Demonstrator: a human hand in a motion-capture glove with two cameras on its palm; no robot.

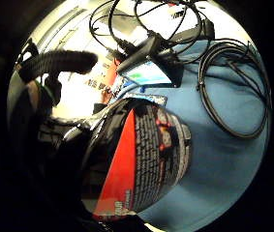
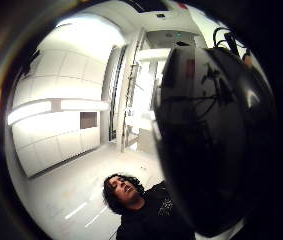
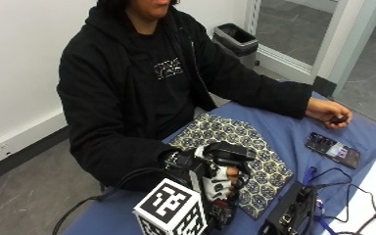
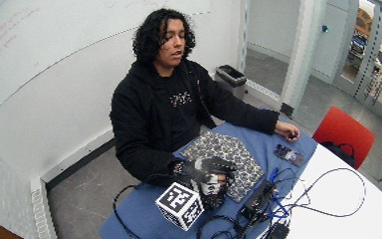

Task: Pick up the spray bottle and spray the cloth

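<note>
A gloved right hand [image 3: 204,178] curls around the spray bottle [image 3: 222,188], lifted just off the bench [image 3: 286,132] at the near edge of the patterned cloth [image 3: 240,142], nozzle seemingly angled cloth-ward, apparently ready to spray; bare hand rests beyond the cloth

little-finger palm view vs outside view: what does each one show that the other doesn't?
Only the little-finger palm view: the spray bottle's red-and-black printed label up close, and a coiled black cable on the blue table cover.

Only the outside view: the patterned cloth, a phone, the bare left hand.

Both: the bottle in the gloved right hand's grip, and the blue table cover.
</note>
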